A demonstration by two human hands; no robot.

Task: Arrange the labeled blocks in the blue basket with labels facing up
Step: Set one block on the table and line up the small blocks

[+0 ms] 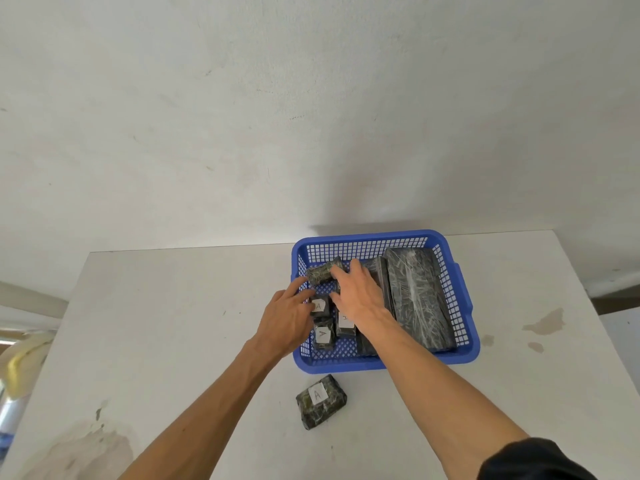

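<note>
A blue mesh basket sits on the white table. Inside lie dark wrapped blocks: two small ones with "A" labels up, a longer labelled block, and a large unlabelled slab at the right. My right hand grips a small dark block at the basket's back left, no label showing on it. My left hand reaches over the left wall, fingers spread beside the upper "A" block. Another "A" block lies on the table in front of the basket.
The white table has stains at the front left and at the right. A pale wall rises behind it. A yellowish object shows past the table's left edge.
</note>
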